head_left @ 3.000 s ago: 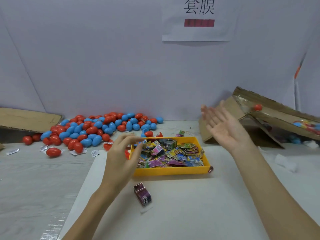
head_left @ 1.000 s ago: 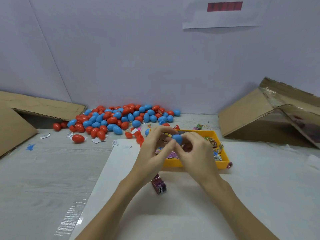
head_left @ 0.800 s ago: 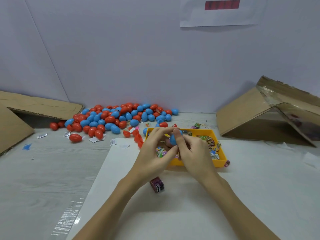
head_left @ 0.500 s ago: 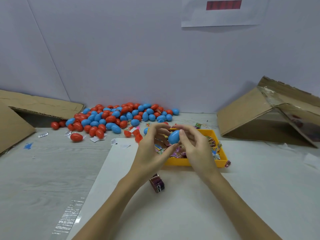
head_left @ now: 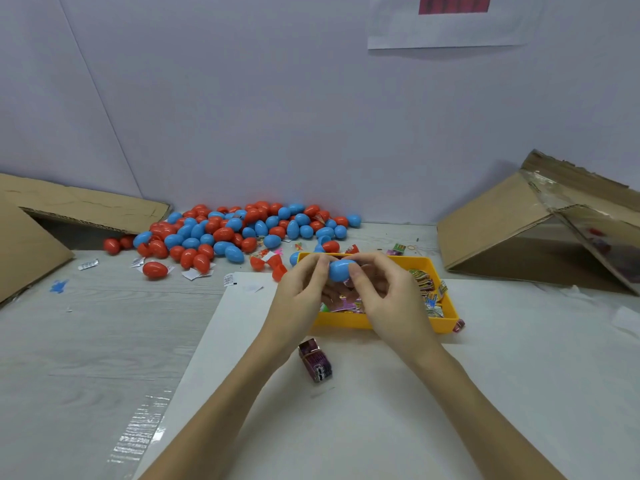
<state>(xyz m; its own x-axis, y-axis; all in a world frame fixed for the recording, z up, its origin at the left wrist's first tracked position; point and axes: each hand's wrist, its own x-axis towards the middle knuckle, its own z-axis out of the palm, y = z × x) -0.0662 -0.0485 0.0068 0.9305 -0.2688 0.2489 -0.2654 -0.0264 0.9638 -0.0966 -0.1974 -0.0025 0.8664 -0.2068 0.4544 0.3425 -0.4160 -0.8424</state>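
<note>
Both hands up over the yellow tray [head_left: 449,318], sharing one blue egg [head_left: 340,270]. Left hand [head_left: 300,296] pinches the egg's left end with thumb and fingertips, curled round it. Right hand [head_left: 392,301] grips the right end, thumb on the near side, fingers wrapped over the top. Egg lies sideways, long axis left to right, held in the air above the tray's far left part, not touching the tray. Can't tell if the egg's two halves are fully closed; the fingers cover the seam.

Tray sits on a white sheet [head_left: 346,427] on the desk [head_left: 86,341] and holds a jumble of small colourful packets [head_left: 428,289], mostly seen on the right side, the rest hidden behind the hands. One small purple packet [head_left: 316,361] lies on the sheet just near of the tray, between the two wrists. Another tiny packet [head_left: 459,325] touches the tray's near right corner.

Far left of the tray: a big pile of red and blue eggs [head_left: 235,233] against the wall. Open red egg halves [head_left: 273,265] lie just left of the tray. One red egg [head_left: 154,269] sits apart at the pile's near edge, on a paper slip. Cardboard box [head_left: 491,230] is tipped on its side at right, flat cardboard [head_left: 34,237] at left. Paper sign [head_left: 450,24] on the wall with a red bar.
</note>
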